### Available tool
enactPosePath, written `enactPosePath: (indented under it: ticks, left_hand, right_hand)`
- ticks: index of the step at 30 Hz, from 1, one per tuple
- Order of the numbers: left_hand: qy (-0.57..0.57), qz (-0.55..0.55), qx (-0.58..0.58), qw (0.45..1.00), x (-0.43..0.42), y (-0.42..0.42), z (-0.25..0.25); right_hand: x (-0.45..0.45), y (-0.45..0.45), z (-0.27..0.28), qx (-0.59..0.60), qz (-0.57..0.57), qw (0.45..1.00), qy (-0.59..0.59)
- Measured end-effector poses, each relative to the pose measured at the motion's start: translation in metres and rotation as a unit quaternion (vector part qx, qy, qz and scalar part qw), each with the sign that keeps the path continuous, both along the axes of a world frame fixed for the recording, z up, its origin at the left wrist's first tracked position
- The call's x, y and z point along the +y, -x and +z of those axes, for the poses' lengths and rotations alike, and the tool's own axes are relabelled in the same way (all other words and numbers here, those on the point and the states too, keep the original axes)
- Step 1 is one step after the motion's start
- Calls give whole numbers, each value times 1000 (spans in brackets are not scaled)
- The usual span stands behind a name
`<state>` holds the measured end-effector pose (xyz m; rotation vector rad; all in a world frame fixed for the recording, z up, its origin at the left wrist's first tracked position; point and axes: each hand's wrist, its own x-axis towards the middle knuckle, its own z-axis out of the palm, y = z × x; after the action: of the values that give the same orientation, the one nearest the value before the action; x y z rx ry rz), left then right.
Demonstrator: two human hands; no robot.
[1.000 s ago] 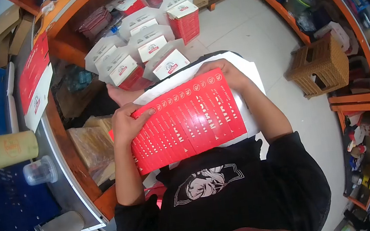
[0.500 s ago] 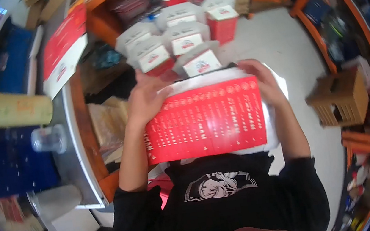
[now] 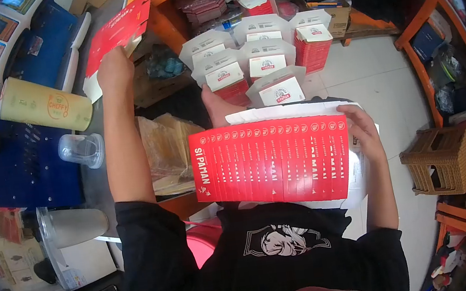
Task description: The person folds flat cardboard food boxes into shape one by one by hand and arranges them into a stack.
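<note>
A fanned row of flat red cartons [image 3: 264,165] with white lettering lies across my lap, white flaps showing along its far edge. My right hand [image 3: 363,128] grips the right end of this row, fingers bent over its upper corner. At the upper left, my left hand [image 3: 115,70] is closed on the near edge of a flat red-and-white carton [image 3: 117,31] that lies on the worktop; its fingertips are partly hidden. Beyond my lap stand several stacks of folded red-and-white cartons [image 3: 267,65], the nearest one topped by a white panel with a logo [image 3: 280,93].
On the left worktop [image 3: 99,147] are a yellow printed cup [image 3: 45,104], a clear plastic cup [image 3: 81,151] and a blue board [image 3: 19,154]. A brown woven box [image 3: 438,161] stands on the tiled floor at right, near orange shelving [image 3: 419,24]. Bagged brown material [image 3: 166,148] sits under the worktop.
My left hand has left the fanned cartons and reached up and left to the flat carton on the worktop. My right hand stays at the row's right end. The view has shifted slightly.
</note>
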<state>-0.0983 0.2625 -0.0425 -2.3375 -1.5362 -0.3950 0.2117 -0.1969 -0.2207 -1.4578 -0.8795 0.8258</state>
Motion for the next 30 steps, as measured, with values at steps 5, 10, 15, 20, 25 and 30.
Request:
enactPosePath:
  ticks: [5,10,15,20,25,30]
  left_hand:
    - [-101,10,-82,992,27,15,16]
    - [-153,-1,-143,978,33,24,47]
    - [246,-44,-267,931,68,42,76]
    - [514,-70,-457,723,132,81,52]
    - [577,-38,-539,612,91,71,56]
    - [568,-20,-568,595,80,66,53]
  right_hand:
    - [1,2,-1,11,-20,999,22]
    - [1,0,-13,-12,-42,999,19]
    - [0,0,-8,11,-42,998,37]
    - [-1,2,7,40,-32,997,61]
    - [-2,8,25,59,-29,996,66]
    - [-4,4,18,99,-22,994,48]
